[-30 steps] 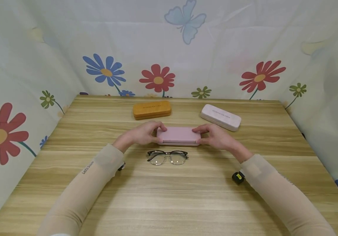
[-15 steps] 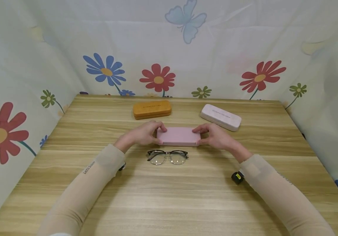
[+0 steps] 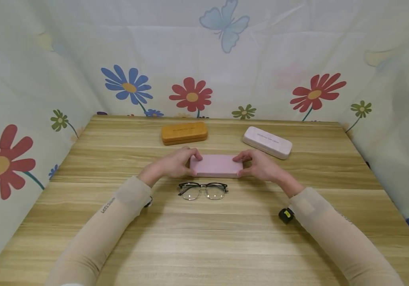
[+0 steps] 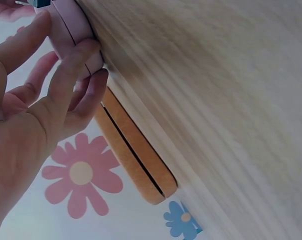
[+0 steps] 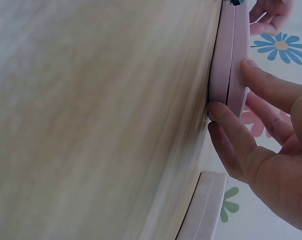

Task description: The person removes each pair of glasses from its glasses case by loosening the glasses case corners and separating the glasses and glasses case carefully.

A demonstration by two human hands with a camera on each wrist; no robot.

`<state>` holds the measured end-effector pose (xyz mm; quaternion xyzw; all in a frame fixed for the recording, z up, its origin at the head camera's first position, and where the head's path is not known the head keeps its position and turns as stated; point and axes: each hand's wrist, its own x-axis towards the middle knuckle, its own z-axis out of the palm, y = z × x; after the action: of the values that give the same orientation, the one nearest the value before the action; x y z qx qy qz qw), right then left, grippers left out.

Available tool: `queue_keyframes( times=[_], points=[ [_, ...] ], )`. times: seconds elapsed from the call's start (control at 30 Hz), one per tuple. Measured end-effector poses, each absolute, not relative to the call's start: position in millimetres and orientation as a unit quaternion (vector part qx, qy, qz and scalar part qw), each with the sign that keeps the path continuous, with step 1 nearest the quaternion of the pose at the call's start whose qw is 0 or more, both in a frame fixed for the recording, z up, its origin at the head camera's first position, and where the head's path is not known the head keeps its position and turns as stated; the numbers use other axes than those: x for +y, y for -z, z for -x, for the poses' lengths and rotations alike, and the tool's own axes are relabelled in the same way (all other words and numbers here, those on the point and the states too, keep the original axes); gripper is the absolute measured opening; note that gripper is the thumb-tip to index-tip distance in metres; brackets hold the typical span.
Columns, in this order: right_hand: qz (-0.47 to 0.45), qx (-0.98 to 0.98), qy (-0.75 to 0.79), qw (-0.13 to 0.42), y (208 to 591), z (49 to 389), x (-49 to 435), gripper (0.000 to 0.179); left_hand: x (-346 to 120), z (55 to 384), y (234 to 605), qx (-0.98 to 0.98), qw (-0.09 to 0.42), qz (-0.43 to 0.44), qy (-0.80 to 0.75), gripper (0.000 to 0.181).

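A pink glasses case (image 3: 217, 165) lies on the wooden table with its lid down. My left hand (image 3: 174, 163) grips its left end, thumb and fingers spread between the top and the side. At the opposite end my right hand (image 3: 263, 166) holds the case in the same way. Up close, the right wrist view shows the thin seam along the side of the case (image 5: 228, 70), with fingertips at its corner. Just in front of the case rests a pair of glasses (image 3: 203, 185) with black upper rims, lenses toward me.
Behind the left hand sits an orange glasses case (image 3: 184, 133). A pale pink-white glasses case (image 3: 267, 142) lies at an angle behind the right hand. A flowered curtain (image 3: 261, 55) closes off the back and sides of the table (image 3: 208, 246).
The dark gap along the front of the pink case one second ago has narrowed away as its lid came down. Both hands stay at its ends; the glasses have not moved.
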<state>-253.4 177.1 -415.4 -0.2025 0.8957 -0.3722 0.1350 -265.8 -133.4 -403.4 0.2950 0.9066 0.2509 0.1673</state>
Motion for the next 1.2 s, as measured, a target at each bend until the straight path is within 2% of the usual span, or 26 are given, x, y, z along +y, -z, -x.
queue_keyframes(
  times=[0.47,0.87,1.2],
  points=[
    [0.234,0.895,0.360,0.117,415,253,171,0.045,-137,264,400,0.910,0.149,-0.313,-0.229,0.041],
    [0.220,0.908,0.334,0.126,414,257,155,0.046,-151,271,400,0.907,0.152,-0.310,-0.240,0.043],
    [0.256,0.901,0.323,0.135,408,260,143,0.047,-164,273,398,0.914,0.175,-0.286,-0.230,0.053]
  ],
)
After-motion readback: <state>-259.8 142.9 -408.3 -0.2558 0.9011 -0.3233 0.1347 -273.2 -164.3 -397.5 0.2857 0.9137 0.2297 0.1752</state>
